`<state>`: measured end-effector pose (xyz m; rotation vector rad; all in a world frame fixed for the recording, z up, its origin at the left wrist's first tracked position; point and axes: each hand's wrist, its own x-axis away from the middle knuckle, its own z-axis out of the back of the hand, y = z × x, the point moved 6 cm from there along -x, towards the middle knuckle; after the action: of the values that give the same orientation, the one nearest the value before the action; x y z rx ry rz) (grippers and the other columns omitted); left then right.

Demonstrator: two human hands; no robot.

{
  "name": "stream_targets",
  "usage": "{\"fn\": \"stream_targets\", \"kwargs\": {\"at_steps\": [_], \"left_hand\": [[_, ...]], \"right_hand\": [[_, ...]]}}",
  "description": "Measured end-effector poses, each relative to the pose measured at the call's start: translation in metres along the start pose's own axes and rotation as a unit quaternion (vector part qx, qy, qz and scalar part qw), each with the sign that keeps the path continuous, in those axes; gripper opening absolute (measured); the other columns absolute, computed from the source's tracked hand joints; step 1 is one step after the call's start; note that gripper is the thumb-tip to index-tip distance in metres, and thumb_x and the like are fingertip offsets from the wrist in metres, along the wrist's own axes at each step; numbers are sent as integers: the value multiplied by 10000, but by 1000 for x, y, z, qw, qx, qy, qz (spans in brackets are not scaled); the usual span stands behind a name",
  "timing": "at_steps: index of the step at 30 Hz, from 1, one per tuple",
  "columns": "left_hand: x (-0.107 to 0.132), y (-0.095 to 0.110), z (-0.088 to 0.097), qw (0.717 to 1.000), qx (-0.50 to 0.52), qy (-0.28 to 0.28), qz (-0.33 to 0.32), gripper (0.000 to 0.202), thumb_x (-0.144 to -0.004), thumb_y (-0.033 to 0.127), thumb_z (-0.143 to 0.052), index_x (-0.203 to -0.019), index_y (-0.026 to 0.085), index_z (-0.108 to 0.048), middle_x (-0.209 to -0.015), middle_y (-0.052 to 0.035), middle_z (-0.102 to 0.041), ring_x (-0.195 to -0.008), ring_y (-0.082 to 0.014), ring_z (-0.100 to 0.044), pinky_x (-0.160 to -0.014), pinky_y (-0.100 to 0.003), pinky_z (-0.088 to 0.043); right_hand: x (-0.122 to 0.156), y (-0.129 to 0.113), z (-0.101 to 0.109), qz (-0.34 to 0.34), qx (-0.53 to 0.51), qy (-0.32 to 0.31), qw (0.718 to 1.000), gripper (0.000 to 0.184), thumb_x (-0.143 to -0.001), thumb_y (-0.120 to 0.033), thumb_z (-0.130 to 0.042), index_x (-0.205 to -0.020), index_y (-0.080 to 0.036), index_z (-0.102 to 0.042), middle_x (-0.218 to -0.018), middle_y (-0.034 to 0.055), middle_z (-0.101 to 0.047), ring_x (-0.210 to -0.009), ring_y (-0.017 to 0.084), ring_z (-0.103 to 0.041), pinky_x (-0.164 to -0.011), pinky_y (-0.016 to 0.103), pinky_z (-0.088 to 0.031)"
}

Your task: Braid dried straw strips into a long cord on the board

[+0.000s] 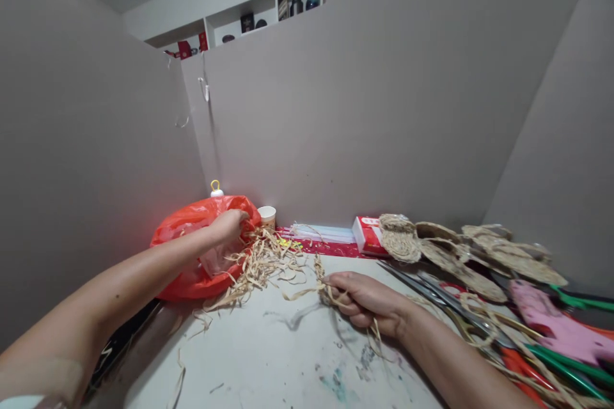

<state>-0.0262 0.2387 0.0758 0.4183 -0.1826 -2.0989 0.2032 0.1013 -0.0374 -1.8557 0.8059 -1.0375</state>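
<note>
My right hand (363,301), above the pale table, is closed around a short braid of straw (318,266). Its plaited end sticks up past the fingers, while loose strands trail below the fist and to its left. At the right rim of a red plastic bag (182,220), my left hand (233,223) reaches over beside a heap of dry straw strips (263,262). Its fingers point away from me and are mostly hidden, so whether they grip anything does not show.
A paper cup (267,216) stands behind the straw heap. Along the back wall lie a red-and-white box (368,236) and several woven straw soles (400,239). Scissors (446,300), a pink glue gun (551,326) and green-handled tools crowd the right side.
</note>
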Motion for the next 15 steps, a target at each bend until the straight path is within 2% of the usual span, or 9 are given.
{"fn": "stream_targets", "kwargs": {"at_steps": [3,6,9,11,13,15], "left_hand": [[-11,4,-14,997,-71,-22,12,313,-885,359,-530,-1119,154,-562,-1125,-81,-575,-967,-198,-577,-828,-399,-495],[-11,10,-20,993,-112,-29,24,318,-864,406,-535,-1033,141,-587,-1001,-111,-622,-906,-226,-594,-789,-363,-472],[-3,14,-22,990,-130,-49,29,392,-855,484,-499,-1043,147,-566,-948,-126,-639,-847,-239,-604,-723,-329,-459],[4,13,-21,987,-133,-83,28,407,-844,488,-523,-1050,140,-568,-955,-114,-636,-824,-220,-603,-710,-327,-475],[10,11,-16,984,-134,-115,21,358,-859,427,-543,-1075,142,-574,-1033,-95,-614,-870,-199,-597,-751,-350,-500],[13,10,-3,984,-135,-116,13,319,-884,358,-532,-1126,152,-561,-1122,-80,-578,-943,-195,-585,-802,-384,-509]], "right_hand": [[0,-1,1,2,-6,2,1000,278,-812,-221,-513,-594,-197,-342,-451,-112,-250,-349,18,-117,-334,131,-45],[0,-1,2,3,-5,2,1000,273,-804,-228,-526,-598,-197,-349,-445,-113,-256,-350,17,-124,-337,132,-46],[0,-1,1,0,4,-2,1000,283,-798,-230,-529,-589,-198,-341,-434,-114,-256,-349,18,-116,-337,136,-39],[1,-1,0,0,9,-3,1000,294,-803,-239,-527,-586,-200,-332,-430,-116,-251,-348,18,-106,-336,137,-35],[1,-2,-1,1,12,-2,1000,297,-809,-247,-525,-591,-202,-328,-433,-117,-251,-346,18,-107,-336,136,-37],[1,-3,-2,2,15,-2,1000,289,-809,-243,-520,-598,-204,-327,-436,-114,-261,-345,19,-117,-335,135,-41]]}}
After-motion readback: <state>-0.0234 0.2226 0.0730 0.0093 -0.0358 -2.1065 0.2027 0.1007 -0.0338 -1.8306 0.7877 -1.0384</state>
